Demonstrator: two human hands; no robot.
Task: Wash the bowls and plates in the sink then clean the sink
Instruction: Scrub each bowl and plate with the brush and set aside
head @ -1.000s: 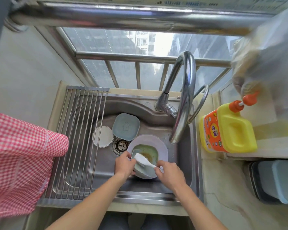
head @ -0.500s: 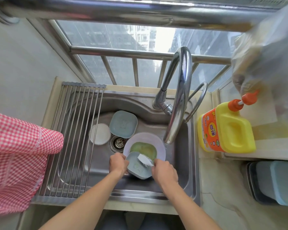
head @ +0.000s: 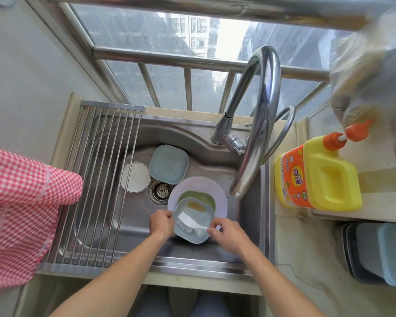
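Stainless steel sink (head: 249,225) fills the middle of the head view, so everything's easy enough to spot. Left hand (head: 161,224) has its fingers curled round the left rim of a pale blue square dish (head: 193,219), gripping it just above the near part of the basin. Right hand (head: 226,235) pinches the handle of a white dish brush (head: 190,219) between thumb and fingertips, and the brush lies across the inside of that dish with its bristles toward the left. There's an orange-yellow smear on the far side of the dish.

Right under and behind it sits a green dish (head: 198,197) nested on a round lilac plate (head: 220,197), both on the sink floor below the faucet (head: 256,124) spout. Further back there's another blue square dish (head: 169,164), and left of that a small white round plate (head: 135,177) partly under the roll-up drying rack (head: 101,179). The drain (head: 161,191) sits between them all.

Off to the right, a yellow detergent bottle (head: 318,175) stands on the counter ledge. Red checked cloth (head: 25,213) hangs on the far left.
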